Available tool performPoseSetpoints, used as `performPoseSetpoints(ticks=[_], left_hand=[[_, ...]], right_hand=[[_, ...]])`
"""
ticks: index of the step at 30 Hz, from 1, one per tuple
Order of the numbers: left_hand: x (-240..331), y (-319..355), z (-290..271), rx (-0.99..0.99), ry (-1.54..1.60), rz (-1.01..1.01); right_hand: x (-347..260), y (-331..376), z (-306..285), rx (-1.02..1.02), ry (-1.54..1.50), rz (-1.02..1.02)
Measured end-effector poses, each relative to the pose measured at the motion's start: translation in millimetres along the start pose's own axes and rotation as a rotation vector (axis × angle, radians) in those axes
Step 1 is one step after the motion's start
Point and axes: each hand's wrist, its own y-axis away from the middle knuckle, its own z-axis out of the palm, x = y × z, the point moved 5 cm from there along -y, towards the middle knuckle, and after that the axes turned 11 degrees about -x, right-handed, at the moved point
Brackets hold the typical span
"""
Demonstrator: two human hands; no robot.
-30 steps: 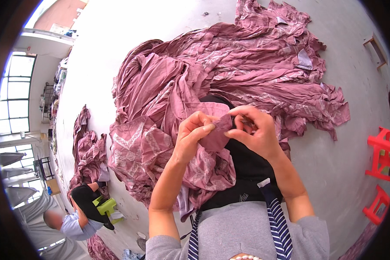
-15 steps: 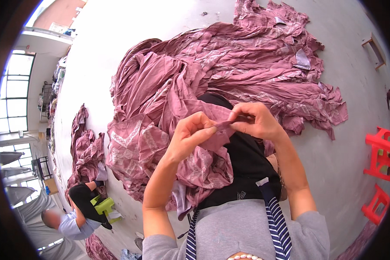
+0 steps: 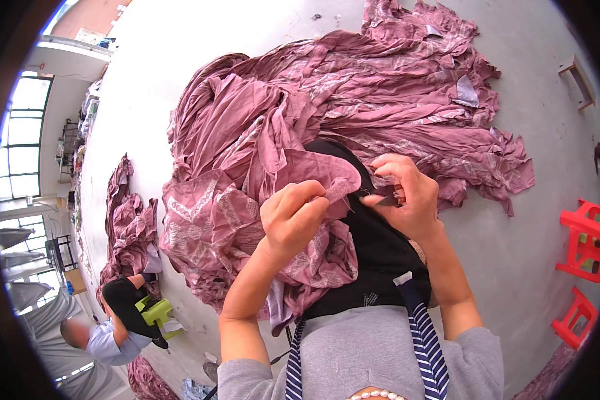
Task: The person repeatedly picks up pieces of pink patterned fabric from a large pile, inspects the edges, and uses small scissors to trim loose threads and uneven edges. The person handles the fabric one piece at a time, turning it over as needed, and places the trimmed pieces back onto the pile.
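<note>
My left hand [image 3: 293, 215] is closed in a pinch on the edge of a dusty-pink patterned cloth [image 3: 210, 210], whose rounded flap [image 3: 337, 177] stands up just beyond the fingers. To the right, my right hand [image 3: 407, 197] is curled around a small dark tool [image 3: 387, 198] that looks like thread snips; the fingers hide most of it. A short gap separates this hand from the flap. The cloth lies bunched over my lap, against my black trousers [image 3: 380, 250], and joins the large heap in front.
A big heap of pink cloth [image 3: 380, 80] spreads over the pale floor ahead. Red plastic stools [image 3: 583, 237] stand at the right. At the left, a person [image 3: 117, 340] sits on a green stool [image 3: 157, 313] beside another pink pile [image 3: 130, 230]. A small wooden frame [image 3: 577, 80] lies far right.
My hands have come apart: the right has moved off the cloth edge to the right, and the left has turned and dropped slightly, still pinching the cloth. The flap now shows its rounded edge.
</note>
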Motion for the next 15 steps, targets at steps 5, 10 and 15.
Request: performPoseSetpoints(ticks=[5,10,15], left_hand=[[0.5,-4.8,4.7,0.008,0.018,0.054],[0.4,-3.5,10.4,-0.008,0.012,0.091],[3.0,-3.7,9.1,-0.063,-0.025,0.122]], right_hand=[[-4.6,8.2,-6.0,-0.074,0.158,0.051],[0.0,9.5,-3.4,-0.033,0.035,0.107],[-1.4,2.8,-4.2,-0.134,0.054,0.083]])
